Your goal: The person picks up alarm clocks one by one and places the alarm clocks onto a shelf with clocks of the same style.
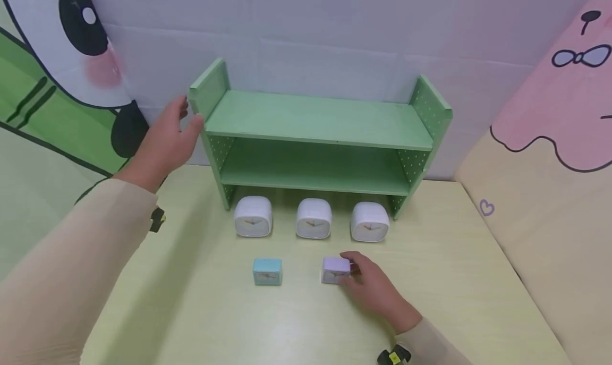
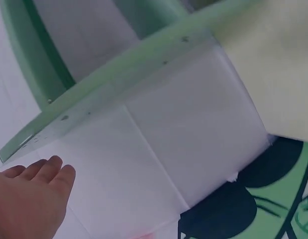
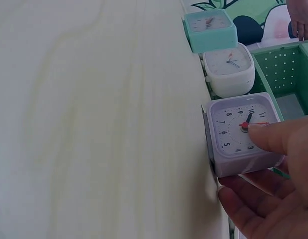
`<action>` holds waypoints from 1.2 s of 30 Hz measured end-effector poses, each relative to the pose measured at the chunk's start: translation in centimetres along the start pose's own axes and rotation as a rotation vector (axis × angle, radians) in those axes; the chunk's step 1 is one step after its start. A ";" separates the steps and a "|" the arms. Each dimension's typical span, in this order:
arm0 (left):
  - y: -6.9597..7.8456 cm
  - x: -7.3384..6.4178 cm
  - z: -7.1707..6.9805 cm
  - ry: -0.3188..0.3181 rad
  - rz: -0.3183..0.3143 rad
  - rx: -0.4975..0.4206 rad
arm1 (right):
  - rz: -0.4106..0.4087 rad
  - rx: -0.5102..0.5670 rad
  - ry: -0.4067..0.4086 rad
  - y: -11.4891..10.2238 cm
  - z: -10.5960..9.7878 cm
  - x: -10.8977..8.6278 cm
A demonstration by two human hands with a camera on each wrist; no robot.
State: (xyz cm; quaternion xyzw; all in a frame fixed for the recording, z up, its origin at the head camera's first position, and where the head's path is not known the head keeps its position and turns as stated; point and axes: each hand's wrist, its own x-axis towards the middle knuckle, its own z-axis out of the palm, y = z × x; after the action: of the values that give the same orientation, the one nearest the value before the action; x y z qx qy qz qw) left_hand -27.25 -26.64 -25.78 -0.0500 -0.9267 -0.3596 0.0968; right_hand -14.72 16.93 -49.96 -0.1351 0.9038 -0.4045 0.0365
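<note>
My right hand (image 1: pixel 375 288) pinches a small lilac alarm clock (image 1: pixel 333 265) on the table, from its right side. In the right wrist view, the thumb lies over the dial of the lilac clock (image 3: pixel 228 124) and the other fingers go round its side and back. Beside it on the left stands a similar light-blue clock (image 1: pixel 268 272). My left hand (image 1: pixel 167 139) is raised next to the upper left panel of a green two-tier shelf (image 1: pixel 315 118). Its fingers are loosely extended, with the fingertips right at the panel's edge.
Three white rounded clocks, at left (image 1: pixel 253 216), middle (image 1: pixel 313 218) and right (image 1: pixel 370 221), line up in front of the shelf. The pale wooden table (image 1: pixel 215 312) backs onto a lilac wall (image 1: pixel 311 35) with cartoon prints. A beige side wall (image 1: pixel 540 221) runs along the right.
</note>
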 end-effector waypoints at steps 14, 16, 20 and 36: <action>2.7 3.9 -0.6 0.036 -0.190 -0.250 | -0.008 0.064 0.029 0.0 0.3 0.2; 2.9 4.3 -0.5 0.042 -0.196 -0.266 | -0.002 0.068 0.030 0.0 0.3 0.2; 3.3 5.2 -0.3 0.056 -0.210 -0.329 | -0.007 0.090 0.037 -0.3 0.1 0.1; 3.2 6.7 0.4 0.109 -0.321 -0.448 | -0.119 0.167 0.004 -1.3 -1.1 0.8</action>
State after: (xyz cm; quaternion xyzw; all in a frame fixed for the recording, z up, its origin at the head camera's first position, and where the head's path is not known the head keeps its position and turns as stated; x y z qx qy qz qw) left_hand -33.34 -23.82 -22.52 0.0969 -0.8136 -0.5684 0.0747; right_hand -15.37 16.67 -48.24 -0.1845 0.8574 -0.4799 0.0219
